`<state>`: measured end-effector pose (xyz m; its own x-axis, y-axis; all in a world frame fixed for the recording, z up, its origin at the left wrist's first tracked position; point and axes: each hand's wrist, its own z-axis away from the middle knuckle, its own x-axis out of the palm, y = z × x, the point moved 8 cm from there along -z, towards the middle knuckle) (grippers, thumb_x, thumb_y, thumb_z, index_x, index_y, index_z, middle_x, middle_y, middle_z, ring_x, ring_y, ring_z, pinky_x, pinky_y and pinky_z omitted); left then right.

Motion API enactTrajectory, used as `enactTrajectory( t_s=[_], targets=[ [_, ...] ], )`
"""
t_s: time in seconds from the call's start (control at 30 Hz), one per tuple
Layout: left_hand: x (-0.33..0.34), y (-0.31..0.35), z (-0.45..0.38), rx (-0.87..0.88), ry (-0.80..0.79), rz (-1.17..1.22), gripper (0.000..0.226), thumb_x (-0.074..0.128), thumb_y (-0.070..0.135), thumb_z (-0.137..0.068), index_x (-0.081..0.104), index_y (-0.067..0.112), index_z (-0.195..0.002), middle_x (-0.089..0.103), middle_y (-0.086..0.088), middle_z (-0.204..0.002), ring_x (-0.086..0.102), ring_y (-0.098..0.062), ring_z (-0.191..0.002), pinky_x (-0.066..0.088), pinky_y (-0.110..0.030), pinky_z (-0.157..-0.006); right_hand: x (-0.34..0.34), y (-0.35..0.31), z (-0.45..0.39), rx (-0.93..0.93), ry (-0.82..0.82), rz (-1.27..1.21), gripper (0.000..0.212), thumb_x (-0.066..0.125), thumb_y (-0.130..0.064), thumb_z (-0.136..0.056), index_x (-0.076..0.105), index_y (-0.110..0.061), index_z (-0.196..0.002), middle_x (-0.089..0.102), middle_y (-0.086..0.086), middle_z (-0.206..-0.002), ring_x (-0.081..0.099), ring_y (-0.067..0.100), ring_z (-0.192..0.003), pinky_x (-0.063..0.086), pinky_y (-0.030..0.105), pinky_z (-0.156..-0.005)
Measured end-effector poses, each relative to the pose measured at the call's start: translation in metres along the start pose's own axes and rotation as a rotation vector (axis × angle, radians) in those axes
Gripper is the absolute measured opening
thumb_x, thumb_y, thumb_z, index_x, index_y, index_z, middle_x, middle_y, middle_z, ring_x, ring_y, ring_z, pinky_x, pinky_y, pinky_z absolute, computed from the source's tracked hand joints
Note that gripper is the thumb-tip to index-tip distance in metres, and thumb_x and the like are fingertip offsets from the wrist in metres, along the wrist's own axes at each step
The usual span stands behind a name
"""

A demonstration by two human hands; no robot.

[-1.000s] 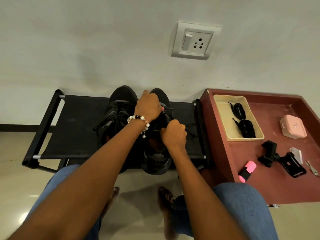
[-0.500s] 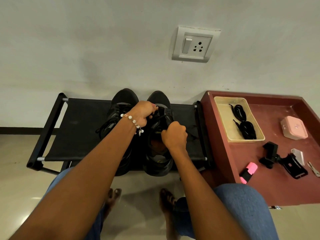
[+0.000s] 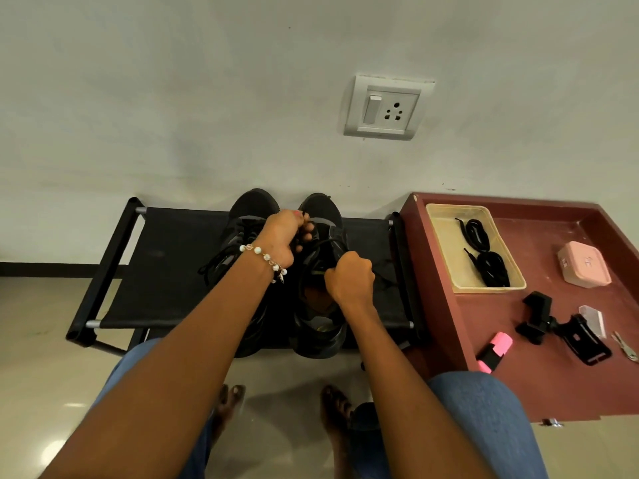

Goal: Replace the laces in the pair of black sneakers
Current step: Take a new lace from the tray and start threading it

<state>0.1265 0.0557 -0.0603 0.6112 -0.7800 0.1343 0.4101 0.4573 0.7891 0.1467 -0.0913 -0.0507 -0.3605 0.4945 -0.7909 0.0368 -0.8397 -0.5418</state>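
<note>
Two black sneakers stand side by side, toes to the wall, on a black fabric rack. The left sneaker is laced, its ends trailing over its left side. The right sneaker has both hands on it. The left hand, with a beaded bracelet at the wrist, is curled over the upper eyelets and pinches a black lace there. The right hand is fisted above the shoe's opening, fingers closed; the lace runs toward it, though whether it grips the lace cannot be told. To the right, a dark red surface carries a beige tray with two coiled black laces inside, well apart from the sneakers. Near the tray lie a pink case, a black phone clamp and a pink highlighter.
</note>
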Motion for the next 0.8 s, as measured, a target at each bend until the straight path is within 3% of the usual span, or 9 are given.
enactTrajectory(
  t_s=[0.13, 0.27, 0.33, 0.4, 0.47, 0.57, 0.67, 0.73, 0.8],
  targets=[
    [-0.001, 0.009, 0.011, 0.059, 0.007, 0.101, 0.023, 0.048, 0.019, -0.099, 0.06, 0.015, -0.08, 0.058, 0.002, -0.07, 0.052, -0.012, -0.06, 0.043, -0.028, -0.055, -0.001, 0.001, -0.003, -0.008, -0.164, -0.013, 0.019, 0.057, -0.013, -0.091, 0.045, -0.006, -0.078, 0.054, 0.016, -0.095, 0.055, 0.032, -0.084, 0.043, 0.034, -0.066],
    [-0.001, 0.03, 0.035, 0.109, -0.06, 0.254, 0.014, 0.053, 0.014, -0.098, 0.063, 0.015, -0.088, 0.06, 0.002, -0.073, 0.056, -0.012, -0.065, 0.05, -0.03, -0.06, -0.036, -0.013, -0.004, -0.054, -0.19, -0.141, 0.018, 0.069, -0.02, -0.085, 0.058, -0.006, -0.089, 0.061, 0.011, -0.095, 0.06, 0.025, -0.088, 0.046, 0.028, -0.061],
    [0.001, 0.04, 0.048, 0.158, -0.118, 0.276, 0.016, 0.054, 0.014, -0.097, 0.069, 0.02, -0.095, 0.064, 0.006, -0.077, 0.057, -0.01, -0.071, 0.049, -0.03, -0.067, -0.062, -0.026, 0.001, -0.147, -0.091, -0.361, 0.028, 0.073, -0.023, -0.085, 0.067, -0.006, -0.106, 0.067, 0.006, -0.102, 0.064, 0.018, -0.096, 0.054, 0.027, -0.079],
    [0.007, 0.045, 0.062, 0.203, -0.162, 0.219, 0.019, 0.055, 0.018, -0.097, 0.072, 0.026, -0.096, 0.067, 0.013, -0.081, 0.056, -0.008, -0.077, 0.046, -0.029, -0.072, -0.078, -0.039, 0.013, -0.267, -0.044, -0.6, 0.038, 0.075, -0.021, -0.084, 0.065, -0.01, -0.119, 0.069, 0.001, -0.111, 0.065, 0.012, -0.104, 0.052, 0.028, -0.095],
    [0.014, 0.044, 0.074, 0.221, -0.196, 0.207, 0.019, 0.055, 0.019, -0.097, 0.072, 0.026, -0.093, 0.07, 0.014, -0.082, 0.057, -0.01, -0.081, 0.044, -0.031, -0.076, -0.078, -0.051, 0.025, -0.352, -0.093, -0.772, 0.035, 0.074, -0.013, -0.085, 0.064, -0.013, -0.118, 0.07, -0.002, -0.109, 0.065, 0.008, -0.104, 0.052, 0.024, -0.094],
    [0.022, 0.044, 0.091, 0.244, -0.234, 0.243, 0.019, 0.055, 0.013, -0.096, 0.07, 0.022, -0.089, 0.072, 0.005, -0.077, 0.067, -0.012, -0.074, 0.05, -0.03, -0.075, -0.064, -0.063, 0.031, -0.383, -0.22, -0.931, 0.034, 0.069, -0.007, -0.088, 0.062, -0.009, -0.12, 0.071, 0.01, -0.109, 0.068, 0.02, -0.105, 0.054, 0.032, -0.093],
    [0.013, 0.05, 0.098, 0.327, -0.204, 0.154, 0.016, 0.057, 0.012, -0.095, 0.071, 0.02, -0.09, 0.07, 0.004, -0.07, 0.066, -0.013, -0.062, 0.05, -0.025, -0.057, -0.062, -0.066, 0.03, -0.394, -0.275, -0.933, 0.019, 0.066, -0.004, -0.09, 0.068, -0.004, -0.108, 0.073, 0.012, -0.087, 0.071, 0.02, -0.08, 0.057, 0.031, -0.08],
    [0.003, 0.052, 0.093, 0.338, -0.209, 0.083, 0.016, 0.059, 0.015, -0.094, 0.072, 0.022, -0.089, 0.065, 0.007, -0.068, 0.056, -0.013, -0.062, 0.044, -0.028, -0.06, -0.067, -0.065, 0.025, -0.39, -0.258, -0.904, 0.008, 0.063, -0.003, -0.091, 0.07, -0.002, -0.096, 0.066, 0.007, -0.068, 0.061, 0.012, -0.057, 0.055, 0.028, -0.065],
    [0.001, 0.047, 0.087, 0.28, -0.311, 0.084, 0.018, 0.054, 0.015, -0.096, 0.071, 0.018, -0.094, 0.066, 0.003, -0.076, 0.055, -0.013, -0.065, 0.045, -0.027, -0.061, -0.074, -0.062, 0.017, -0.389, -0.207, -0.862, 0.009, 0.062, -0.006, -0.093, 0.07, -0.004, -0.089, 0.06, 0.002, -0.062, 0.053, 0.008, -0.049, 0.054, 0.026, -0.056]
  ],
)
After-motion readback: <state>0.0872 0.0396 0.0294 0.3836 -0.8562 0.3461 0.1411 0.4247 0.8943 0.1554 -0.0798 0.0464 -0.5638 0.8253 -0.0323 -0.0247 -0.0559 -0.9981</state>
